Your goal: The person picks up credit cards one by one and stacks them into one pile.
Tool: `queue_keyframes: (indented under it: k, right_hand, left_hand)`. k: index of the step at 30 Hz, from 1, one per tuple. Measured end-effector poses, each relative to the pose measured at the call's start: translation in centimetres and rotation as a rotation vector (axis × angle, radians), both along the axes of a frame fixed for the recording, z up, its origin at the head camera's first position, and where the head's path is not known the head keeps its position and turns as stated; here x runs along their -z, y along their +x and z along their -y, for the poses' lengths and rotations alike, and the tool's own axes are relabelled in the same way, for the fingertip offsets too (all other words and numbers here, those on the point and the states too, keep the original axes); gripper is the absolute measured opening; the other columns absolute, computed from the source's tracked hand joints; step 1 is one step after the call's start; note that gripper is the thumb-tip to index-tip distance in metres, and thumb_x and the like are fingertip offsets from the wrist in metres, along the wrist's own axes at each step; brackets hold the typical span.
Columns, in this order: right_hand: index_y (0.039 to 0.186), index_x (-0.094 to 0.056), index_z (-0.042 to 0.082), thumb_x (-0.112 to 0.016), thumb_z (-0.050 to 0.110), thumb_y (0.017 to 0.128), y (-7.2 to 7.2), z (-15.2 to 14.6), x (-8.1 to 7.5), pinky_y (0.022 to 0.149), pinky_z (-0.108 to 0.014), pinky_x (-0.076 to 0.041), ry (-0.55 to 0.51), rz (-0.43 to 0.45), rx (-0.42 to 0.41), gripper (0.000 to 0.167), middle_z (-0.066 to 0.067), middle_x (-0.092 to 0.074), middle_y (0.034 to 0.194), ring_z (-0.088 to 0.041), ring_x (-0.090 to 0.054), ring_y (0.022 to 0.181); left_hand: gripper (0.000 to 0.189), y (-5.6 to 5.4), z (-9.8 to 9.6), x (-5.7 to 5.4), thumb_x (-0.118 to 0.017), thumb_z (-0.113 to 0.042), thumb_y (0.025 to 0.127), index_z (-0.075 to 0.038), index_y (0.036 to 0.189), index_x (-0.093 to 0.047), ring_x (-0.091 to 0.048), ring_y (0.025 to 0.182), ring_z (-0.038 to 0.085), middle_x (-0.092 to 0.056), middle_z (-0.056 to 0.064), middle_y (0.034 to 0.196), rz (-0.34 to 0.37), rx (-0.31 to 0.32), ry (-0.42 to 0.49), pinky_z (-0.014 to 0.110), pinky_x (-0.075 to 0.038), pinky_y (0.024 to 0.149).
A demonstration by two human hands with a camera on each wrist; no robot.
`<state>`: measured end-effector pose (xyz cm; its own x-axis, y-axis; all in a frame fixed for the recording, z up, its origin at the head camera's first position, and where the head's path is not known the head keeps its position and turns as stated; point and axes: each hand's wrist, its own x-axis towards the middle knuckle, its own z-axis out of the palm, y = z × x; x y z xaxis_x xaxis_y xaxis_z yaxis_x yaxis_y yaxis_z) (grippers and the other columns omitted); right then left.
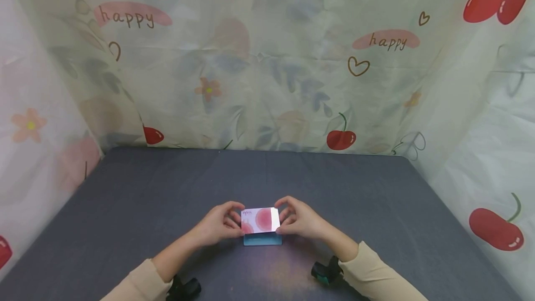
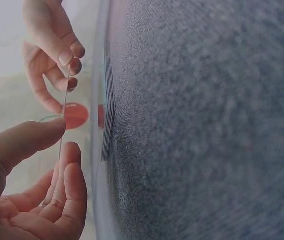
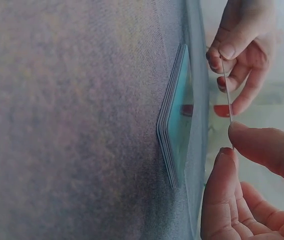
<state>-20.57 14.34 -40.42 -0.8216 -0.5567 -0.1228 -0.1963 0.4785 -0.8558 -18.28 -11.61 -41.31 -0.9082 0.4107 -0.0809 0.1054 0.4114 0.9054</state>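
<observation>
Both hands hold a thin pink-and-white card (image 1: 256, 221) with round pink shapes on it, one hand at each end. My left hand (image 1: 219, 222) pinches its left edge between thumb and fingers, and the right hand (image 1: 304, 219) does the same at the right edge. Just below the card lies a neat stack of thin cards (image 1: 262, 239) with a blue top. In the right wrist view the stack (image 3: 169, 120) rests flat on the cloth, and the held card (image 3: 227, 95) appears edge-on, apart from it. The left wrist view also shows the card (image 2: 66, 92) edge-on.
A dark grey cloth (image 1: 167, 189) covers the table. Printed curtains with cherries and flowers (image 1: 267, 96) hang behind it and along both sides. Black wrist devices are strapped below the left sleeve (image 1: 140, 280) and the right sleeve (image 1: 376, 268).
</observation>
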Motion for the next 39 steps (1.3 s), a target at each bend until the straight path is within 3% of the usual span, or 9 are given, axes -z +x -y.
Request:
queue_keyframes:
  k: [7,19,39]
  right_hand:
    - [0.121,-0.046,0.000,-0.073,0.008,0.078,0.18,-0.03,0.22,0.066,-0.023,-0.053,0.002,0.011,0.003,0.052,-0.013,-0.059,0.091,-0.016,-0.064,0.075]
    - [0.120,-0.046,0.000,-0.074,0.007,0.077,0.49,-0.07,0.46,0.063,-0.023,-0.051,0.016,0.033,0.028,0.052,-0.011,-0.057,0.091,-0.013,-0.062,0.073]
    - [0.118,-0.047,-0.002,-0.075,0.004,0.074,0.74,-0.22,0.80,0.058,-0.020,-0.046,0.002,0.044,0.021,0.052,-0.013,-0.057,0.087,-0.011,-0.057,0.065]
  left_hand:
    - [0.055,0.34,-0.18,-0.34,-0.073,-0.004,0.076,0.006,0.124,-0.048,-0.062,0.075,0.012,-0.058,0.013,0.092,0.003,0.008,0.000,0.023,-0.052,0.065]
    - [0.054,0.43,-0.37,0.11,-0.073,-0.004,0.076,0.006,0.123,-0.048,-0.062,0.073,0.013,-0.058,0.012,0.090,-0.023,0.029,-0.012,0.022,-0.053,0.064]
    - [0.054,0.30,-0.74,0.35,-0.075,-0.005,0.074,0.007,0.120,-0.050,-0.058,0.068,0.011,-0.058,0.007,0.084,-0.005,0.033,-0.077,0.021,-0.049,0.060]
